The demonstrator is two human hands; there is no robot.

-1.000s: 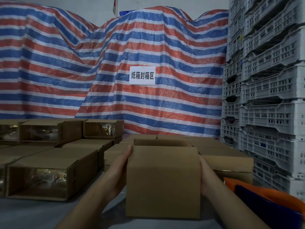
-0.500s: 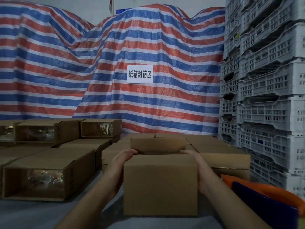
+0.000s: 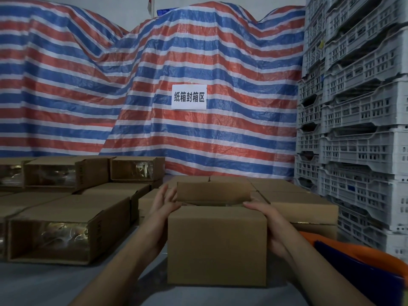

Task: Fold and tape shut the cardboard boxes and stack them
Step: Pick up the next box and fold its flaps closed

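Grip: your left hand [image 3: 164,203] has its fingers spread loosely at the far-left top corner of the open box [image 3: 217,245], touching the upright far flap [image 3: 213,192] without closing on it; your right hand [image 3: 268,219] cups the right upper edge, thumb lying along the top rim, fingers wrapped down the side.
Box: it stands upright between your two hands on the grey tabletop [image 3: 44,286], close to you, with its top not yet shut.
Done so far: just left of your left hand lie taped boxes [image 3: 68,226], glossy tape showing on their near ends; more closed boxes [image 3: 295,202] sit behind and to the right of your right hand.
Left to do: by the look of it, you must fold the flaps down, tape the seam, then stack this box.
Tape: no roll or dispenser is in sight.
Surface: grey, smooth, dimly lit.
Below your right forearm: an orange and dark blue object [image 3: 357,268], partly cut off, which I cannot identify.
Room: beyond the boxes hangs a red, white and blue striped tarp [image 3: 198,51] bearing a white paper sign [image 3: 189,97]; far right of your right hand rise stacked grey plastic crates [image 3: 357,129].
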